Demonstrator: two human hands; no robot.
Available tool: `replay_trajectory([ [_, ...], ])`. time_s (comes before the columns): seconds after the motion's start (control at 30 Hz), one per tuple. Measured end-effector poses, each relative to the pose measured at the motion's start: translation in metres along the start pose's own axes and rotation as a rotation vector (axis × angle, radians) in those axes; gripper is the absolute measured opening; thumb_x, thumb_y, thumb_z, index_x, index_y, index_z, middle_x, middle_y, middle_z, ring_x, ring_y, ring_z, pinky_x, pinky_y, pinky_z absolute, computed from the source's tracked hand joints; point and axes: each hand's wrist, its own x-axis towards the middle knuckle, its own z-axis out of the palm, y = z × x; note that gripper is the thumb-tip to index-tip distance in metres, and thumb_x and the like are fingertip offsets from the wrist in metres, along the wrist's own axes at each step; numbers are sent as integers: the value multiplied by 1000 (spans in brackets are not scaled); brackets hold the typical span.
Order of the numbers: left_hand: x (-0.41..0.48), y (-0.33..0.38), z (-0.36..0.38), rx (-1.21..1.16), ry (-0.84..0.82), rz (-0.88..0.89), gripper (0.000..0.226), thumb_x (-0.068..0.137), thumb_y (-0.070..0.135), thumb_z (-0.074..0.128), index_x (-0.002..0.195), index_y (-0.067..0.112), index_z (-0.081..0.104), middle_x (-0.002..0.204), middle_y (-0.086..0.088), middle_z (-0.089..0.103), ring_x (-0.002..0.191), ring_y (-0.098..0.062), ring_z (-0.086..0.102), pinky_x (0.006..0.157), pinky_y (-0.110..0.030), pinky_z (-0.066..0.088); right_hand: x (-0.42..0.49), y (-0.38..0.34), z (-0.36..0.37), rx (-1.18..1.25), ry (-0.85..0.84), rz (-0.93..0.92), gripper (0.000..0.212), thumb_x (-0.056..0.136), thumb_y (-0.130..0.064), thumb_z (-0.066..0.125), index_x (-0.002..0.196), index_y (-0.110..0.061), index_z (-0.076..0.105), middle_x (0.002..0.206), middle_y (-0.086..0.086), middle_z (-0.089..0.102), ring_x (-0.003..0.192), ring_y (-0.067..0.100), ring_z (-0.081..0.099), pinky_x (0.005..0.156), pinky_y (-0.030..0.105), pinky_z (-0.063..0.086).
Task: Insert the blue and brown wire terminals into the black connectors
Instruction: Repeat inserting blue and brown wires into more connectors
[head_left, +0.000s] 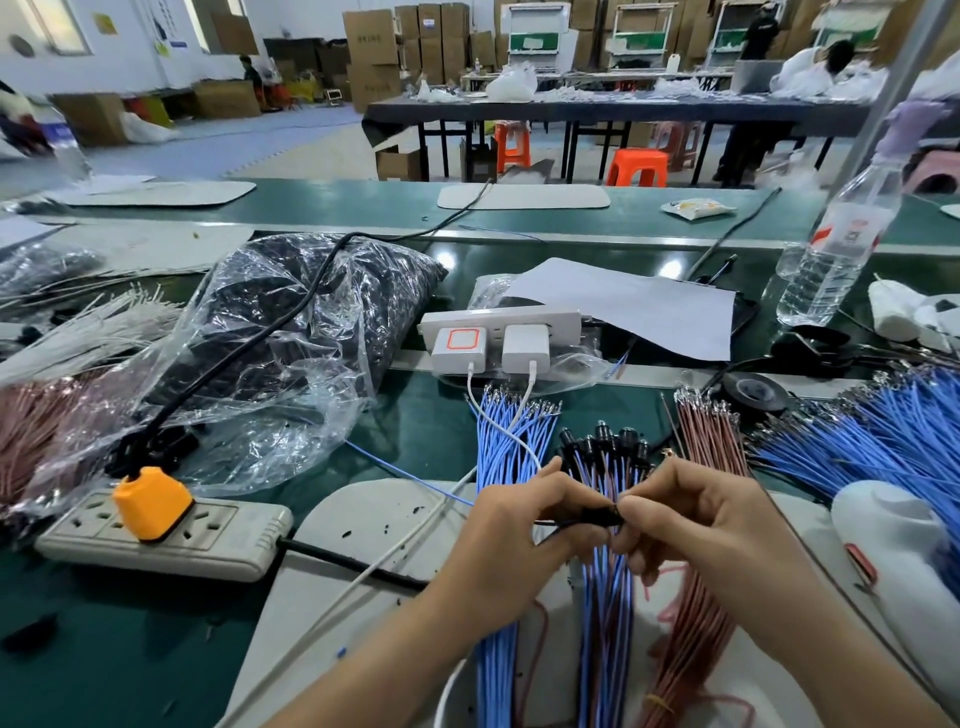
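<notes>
Two bare hands met over a green workbench (426, 415). The left hand (519, 530) and right hand (696, 519) together pinched a small black plastic connector (597, 517). Thin blue wires (501, 436) lay to its left and brown wires (701, 431) to its right.

Left hand (511, 530), right hand (693, 522), perhaps in contact.

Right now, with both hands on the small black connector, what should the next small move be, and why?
Probably press the terminal home into the black connector. The left hand and right hand both pinch it, held over the finished bundle, so an insertion seems under way; the terminal itself is hidden.
</notes>
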Motion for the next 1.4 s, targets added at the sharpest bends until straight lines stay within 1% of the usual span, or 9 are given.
replay_trajectory([
  [0.2,-2,-2,-2,-47,-48,-13,12,81,4,71,93,1,72,73,-7,73,64,5,62,114,-19,22,0,1,-4,23,-150,152,28,73,-14,65,81,4,45,70,32,66,55,37,65,48,33,54],
  [0.37,-1,0,-3,-58,-55,-33,15,80,6,73,91,-2,73,74,-11,73,63,-5,62,112,-19,28,-1,1,-8,44,-197,208,26,72,-21,69,77,-5,48,73,30,67,57,36,65,47,32,53],
  [0.47,-3,4,-2,-133,-83,-72,12,80,9,73,89,1,72,71,-4,71,64,-12,70,84,-14,49,0,2,-9,57,-181,177,18,70,-22,71,64,-15,57,62,19,62,52,27,57,44,28,48],
  [0.53,-3,6,-2,-182,-94,-95,4,82,11,72,86,12,70,69,-5,70,54,-11,67,60,-17,51,1,3,-8,100,-177,163,22,68,-27,77,62,-16,59,59,17,59,52,25,55,45,29,47],
  [0.6,-3,6,-2,-203,-95,-108,10,85,13,70,83,22,67,66,0,70,49,-11,64,54,-18,49,1,4,-8,140,-181,160,33,61,-35,87,63,-15,60,60,18,59,52,24,55,46,29,48],
  [0.8,-1,3,-2,-236,-89,-129,17,85,10,69,81,26,66,70,1,69,56,-21,67,59,-33,57,3,3,-9,64,-159,136,15,65,-18,76,63,-13,63,68,26,65,55,30,61,51,31,52],
  [0.97,-3,2,-1,-163,-106,-111,7,81,10,73,85,16,70,69,9,68,65,-5,69,74,-21,53,4,5,-8,115,-168,221,24,72,-18,69,72,1,54,65,24,64,54,31,64,49,33,54],
  [1.17,-3,1,1,-105,-62,-53,8,82,12,71,88,6,73,67,10,69,76,-1,67,105,-18,37,3,8,-9,176,-215,239,19,68,-16,74,70,-8,57,75,29,66,63,33,67,55,32,56],
  [1.4,-4,1,3,-143,-84,-12,8,84,7,68,86,0,69,63,22,66,58,-3,66,109,-21,32,3,8,-7,289,-217,265,21,68,-10,72,70,-6,51,68,23,62,54,29,62,50,32,54],
])
